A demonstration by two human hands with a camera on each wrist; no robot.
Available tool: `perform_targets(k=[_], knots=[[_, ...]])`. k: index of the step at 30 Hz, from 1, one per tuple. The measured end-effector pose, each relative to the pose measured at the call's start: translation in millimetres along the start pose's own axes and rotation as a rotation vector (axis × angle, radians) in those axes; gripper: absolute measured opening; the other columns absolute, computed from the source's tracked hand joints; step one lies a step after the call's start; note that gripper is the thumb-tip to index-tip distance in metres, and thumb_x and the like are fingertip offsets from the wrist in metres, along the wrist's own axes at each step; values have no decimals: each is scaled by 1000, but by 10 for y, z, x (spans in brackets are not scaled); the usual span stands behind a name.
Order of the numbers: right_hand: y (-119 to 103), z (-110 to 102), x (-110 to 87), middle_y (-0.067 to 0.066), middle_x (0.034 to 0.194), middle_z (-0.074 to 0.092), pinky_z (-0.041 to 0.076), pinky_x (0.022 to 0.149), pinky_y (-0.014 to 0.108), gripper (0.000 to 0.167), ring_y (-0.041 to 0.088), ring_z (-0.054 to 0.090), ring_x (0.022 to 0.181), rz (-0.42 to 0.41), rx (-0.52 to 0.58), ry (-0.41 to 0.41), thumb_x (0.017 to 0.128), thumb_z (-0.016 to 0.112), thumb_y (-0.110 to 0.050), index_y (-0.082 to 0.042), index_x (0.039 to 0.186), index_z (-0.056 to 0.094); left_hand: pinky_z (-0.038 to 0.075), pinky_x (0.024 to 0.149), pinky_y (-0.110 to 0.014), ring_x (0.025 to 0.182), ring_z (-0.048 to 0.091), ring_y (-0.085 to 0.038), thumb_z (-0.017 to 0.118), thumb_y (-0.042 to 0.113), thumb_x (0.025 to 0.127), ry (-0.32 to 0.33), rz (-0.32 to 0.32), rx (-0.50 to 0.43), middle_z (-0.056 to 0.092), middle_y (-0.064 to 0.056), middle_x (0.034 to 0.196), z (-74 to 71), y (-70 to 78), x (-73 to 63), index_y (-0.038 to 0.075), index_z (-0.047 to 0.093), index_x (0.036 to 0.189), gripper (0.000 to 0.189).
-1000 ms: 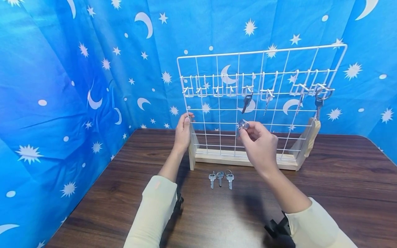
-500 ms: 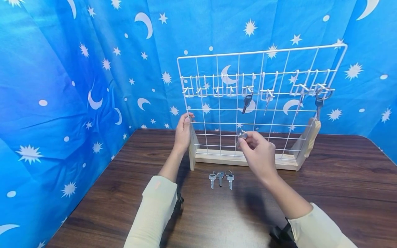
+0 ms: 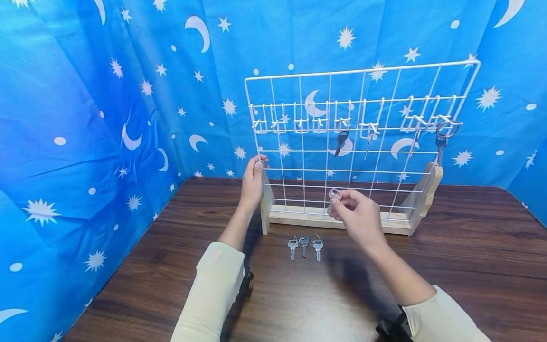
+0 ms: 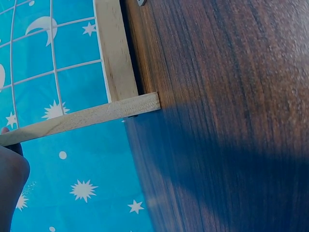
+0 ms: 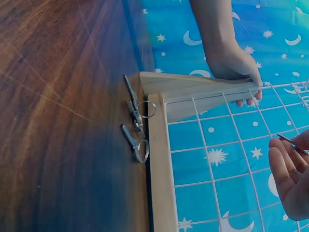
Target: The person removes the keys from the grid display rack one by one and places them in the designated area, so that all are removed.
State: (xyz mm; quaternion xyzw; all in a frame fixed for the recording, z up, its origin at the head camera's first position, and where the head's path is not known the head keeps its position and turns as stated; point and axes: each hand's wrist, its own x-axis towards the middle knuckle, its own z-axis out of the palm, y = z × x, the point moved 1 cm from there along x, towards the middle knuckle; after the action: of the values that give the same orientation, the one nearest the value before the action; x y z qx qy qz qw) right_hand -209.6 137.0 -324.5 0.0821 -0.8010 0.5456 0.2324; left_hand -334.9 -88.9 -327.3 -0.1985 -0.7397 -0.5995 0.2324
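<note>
In the head view my left hand [image 3: 252, 184] grips the left side of a white wire grid rack [image 3: 300, 76], around its wooden end piece [image 3: 265, 218]. The left wrist view shows only part of that hand, dark at the left edge. My right hand [image 3: 364, 218] pinches a key [image 3: 335, 194] between thumb and fingers, in front of the rack's lower middle. Seen edge-on in the right wrist view, this key [image 5: 290, 142] looks thin. Three keys with rings [image 3: 304, 242] lie in a row on the table before the rack.
White hooks [image 3: 301, 124] line the rack's upper part. Several hold keys, among them one near the middle [image 3: 342, 141] and one at the right end [image 3: 441, 141]. The brown wooden table [image 3: 141, 275] meets a blue curtain [image 3: 213, 133] behind and at left.
My right hand has lowered with the key, from mid-grid toward the rack's base, and the key has turned in the fingers. The left hand stays on the rack.
</note>
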Motion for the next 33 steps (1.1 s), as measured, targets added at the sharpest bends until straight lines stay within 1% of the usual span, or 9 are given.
perform_targets(k=[6,10,17,22,26,30,33], knots=[[65,-12,-13,14,74,67,54,61,25,13,14,65,63,114,36,-115,90,59,-7,6,92,59,38,94,-42,109,51,-37,31,24,102,-2,4,-14,53,-21,117,10,-2,11,-1,50,118,35],[105,-25,-15,15,76,67,54,63,27,17,13,65,65,188,77,-194,90,58,-6,10,95,56,37,95,-44,109,51,-40,31,19,102,-5,8,-22,53,-23,117,7,27,8,-2,50,117,33],[199,-44,-19,16,78,67,55,65,34,18,16,65,66,273,163,-318,88,56,-3,12,96,54,38,95,-42,108,52,-34,30,12,102,-7,-2,13,52,-26,116,-15,360,-103,-6,48,116,30],[286,-32,-13,13,77,67,55,67,36,13,19,65,66,359,189,-377,87,55,-2,10,92,55,38,95,-42,108,52,-34,30,12,102,-5,-4,19,52,-24,115,-22,388,-113,-6,48,117,30],[356,-13,-13,12,75,66,55,67,37,10,19,65,65,421,196,-431,88,53,-1,9,91,53,38,95,-42,109,52,-36,30,13,102,-12,-5,2,52,-24,116,-29,384,-110,-8,48,117,32],[425,1,-18,12,78,65,54,67,38,10,18,64,65,458,164,-524,90,51,-1,9,94,52,37,96,-44,110,51,-37,30,17,102,-12,-8,-20,52,-24,117,-19,163,-41,-6,48,120,34],[488,16,-29,12,79,64,54,65,37,8,17,63,63,470,125,-585,90,51,-1,7,91,52,36,97,-44,111,51,-35,30,23,102,-9,-8,-21,53,-21,118,-9,3,4,-3,49,120,36]])
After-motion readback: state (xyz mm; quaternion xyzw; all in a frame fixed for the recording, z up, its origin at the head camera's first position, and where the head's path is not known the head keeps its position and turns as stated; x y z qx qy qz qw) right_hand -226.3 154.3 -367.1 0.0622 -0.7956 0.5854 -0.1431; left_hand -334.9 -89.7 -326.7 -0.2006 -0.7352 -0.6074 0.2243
